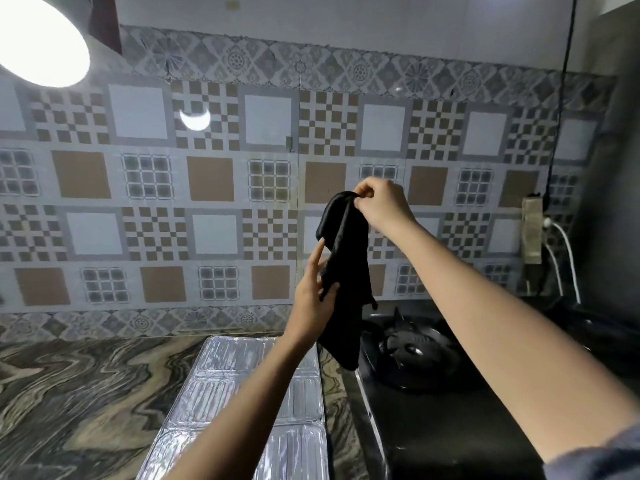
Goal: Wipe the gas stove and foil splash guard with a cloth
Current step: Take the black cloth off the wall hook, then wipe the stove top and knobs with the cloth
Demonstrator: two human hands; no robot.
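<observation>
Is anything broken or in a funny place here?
Nothing looks broken or spilled. One thing seems odd: the foil splash guard lies flat on the marble counter, left of the gas stove, rather than standing up. Both hands, left hand and right hand, hold the black cloth in the air.

both hands [379,202] holding black cloth [346,271] up, above stove [433,427], foil guard [221,382]
</observation>
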